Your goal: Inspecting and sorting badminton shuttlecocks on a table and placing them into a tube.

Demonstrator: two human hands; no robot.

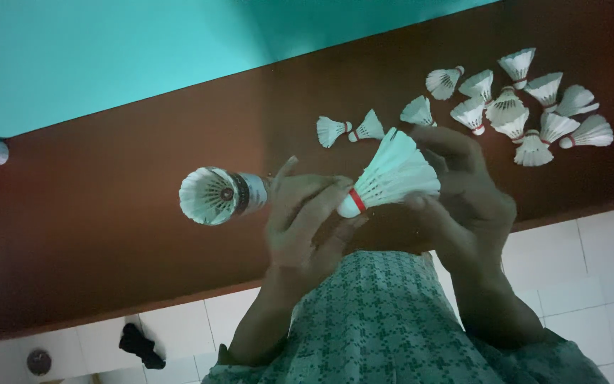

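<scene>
This looks like a room in a home, used here as a plain work spot. A dark reddish-brown wooden table runs along a bare teal painted wall, and the floor is laid with white square tiles. Loose white feather shuttlecocks lie gathered near the table's far right corner, beside the wall edge. No shop fittings or machines show.

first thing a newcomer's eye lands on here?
Most likely the white shuttlecock with a red band at its cork, held mid-frame between the left hand and the right hand. The left hand also holds a tube with shuttlecocks stacked inside, its open end toward the camera. Next, the loose shuttlecocks scattered on the dark brown table at upper right.
</scene>
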